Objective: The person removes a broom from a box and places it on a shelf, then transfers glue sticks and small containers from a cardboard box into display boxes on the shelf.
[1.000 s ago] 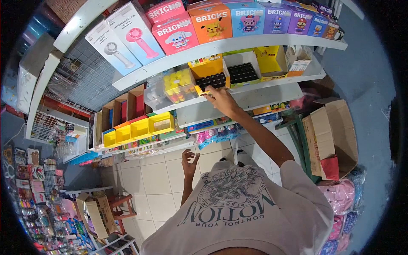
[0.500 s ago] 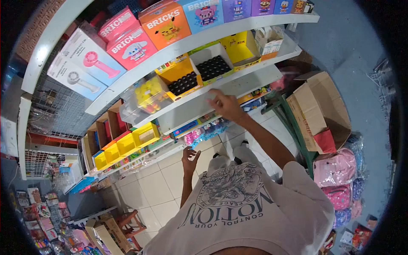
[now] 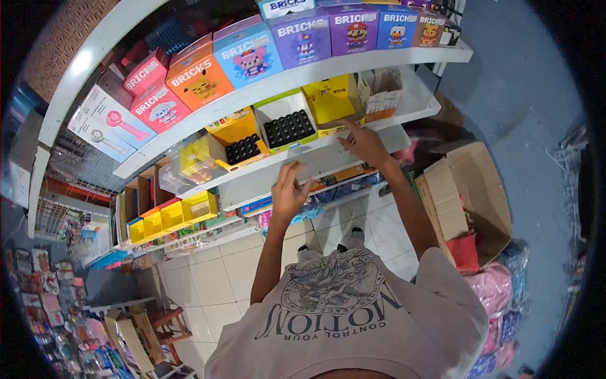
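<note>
My right hand (image 3: 368, 146) reaches up at the front edge of the middle shelf (image 3: 297, 150), its fingertips right at the lower rim of a yellow display box (image 3: 329, 101). Its fingers are apart and hold nothing visible. Lower and to the left, my left hand (image 3: 290, 191) is raised before the bare lower shelf (image 3: 243, 191), thumb and curved fingers apart. Beside the yellow box stand a green-edged box (image 3: 289, 122) of black round-topped items and an orange box (image 3: 243, 146) of similar ones. A clear tub (image 3: 196, 158) with yellow items is at the left end.
Toy brick boxes (image 3: 248, 54) and handheld fan boxes (image 3: 107, 126) line the top shelf. Yellow bins (image 3: 172, 216) sit at lower left. An opened carton (image 3: 470, 189) is on my right, above wrapped pink bags (image 3: 491, 284). A red stool (image 3: 170, 325) stands at lower left.
My left hand has risen toward the shelves. My right hand has shifted right to the yellow box's rim. The view has turned, with the shelf goods now further left.
</note>
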The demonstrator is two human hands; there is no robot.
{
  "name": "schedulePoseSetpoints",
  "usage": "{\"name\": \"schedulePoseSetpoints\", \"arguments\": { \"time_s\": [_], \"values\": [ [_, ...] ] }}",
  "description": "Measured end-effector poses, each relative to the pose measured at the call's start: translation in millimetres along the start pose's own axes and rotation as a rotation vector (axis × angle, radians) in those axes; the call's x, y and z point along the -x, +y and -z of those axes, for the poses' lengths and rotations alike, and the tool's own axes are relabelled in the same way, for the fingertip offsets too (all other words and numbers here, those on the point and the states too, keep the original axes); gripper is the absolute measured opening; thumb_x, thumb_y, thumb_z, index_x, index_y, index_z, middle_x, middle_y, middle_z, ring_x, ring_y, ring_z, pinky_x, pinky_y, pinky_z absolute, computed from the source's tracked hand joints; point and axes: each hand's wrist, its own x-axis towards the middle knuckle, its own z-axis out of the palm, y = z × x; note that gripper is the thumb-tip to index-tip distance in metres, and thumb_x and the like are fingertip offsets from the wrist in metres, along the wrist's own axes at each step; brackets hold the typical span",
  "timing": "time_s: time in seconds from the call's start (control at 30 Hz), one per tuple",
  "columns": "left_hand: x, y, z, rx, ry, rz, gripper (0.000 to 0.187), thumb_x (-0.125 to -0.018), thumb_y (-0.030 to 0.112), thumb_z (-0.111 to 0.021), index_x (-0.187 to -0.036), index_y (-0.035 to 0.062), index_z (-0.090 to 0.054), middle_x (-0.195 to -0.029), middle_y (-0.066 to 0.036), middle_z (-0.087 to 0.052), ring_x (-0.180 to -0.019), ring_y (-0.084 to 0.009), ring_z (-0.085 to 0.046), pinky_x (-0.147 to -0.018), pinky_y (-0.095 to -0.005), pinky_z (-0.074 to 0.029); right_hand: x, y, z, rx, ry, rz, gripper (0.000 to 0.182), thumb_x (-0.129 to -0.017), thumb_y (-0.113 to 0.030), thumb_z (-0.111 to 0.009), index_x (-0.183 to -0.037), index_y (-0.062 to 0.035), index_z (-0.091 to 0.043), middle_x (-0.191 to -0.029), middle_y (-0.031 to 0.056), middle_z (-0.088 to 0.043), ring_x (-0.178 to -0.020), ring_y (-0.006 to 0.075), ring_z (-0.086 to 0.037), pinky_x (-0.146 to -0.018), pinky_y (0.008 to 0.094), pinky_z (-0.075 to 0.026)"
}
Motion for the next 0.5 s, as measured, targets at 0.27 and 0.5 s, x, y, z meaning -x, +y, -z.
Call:
{"name": "schedulePoseSetpoints", "arguments": {
  "time_s": [0.27, 0.5],
  "values": [
    [-83.8, 36.6, -24.3, -0.448, -0.096, -0.223, 0.041, -0.077, 0.013, -0.074, -0.114, 0.0095, -0.056, -0.131, -0.003, -0.051, -0.078, -0.0266, -0.066, -0.058, -0.0355, -0.055, -16.1, 24.2, -7.4, 0.121, 0.06, 0.175, 0.034, -0.09, -0.025, -0.06, -0.12, -0.0095, -0.055, -0.074, 0.0154, -0.067, -0.073, 0.0351, -0.066, -0.065, 0.0452, -0.052],
    [-102.2, 19.8, -49.9, -0.693, -0.286, -0.164, 0.03, -0.082, 0.021, -0.069, -0.108, 0.0064, -0.064, -0.121, -0.005, -0.059, -0.074, -0.0282, -0.068, -0.059, -0.0397, -0.055, -9.1, 18.8, -6.0, 0.099, 0.033, 0.157, 0.031, -0.091, -0.024, -0.058, -0.118, -0.0086, -0.056, -0.079, 0.0175, -0.067, -0.077, 0.0373, -0.065, -0.067, 0.0484, -0.051]
  ]
}}
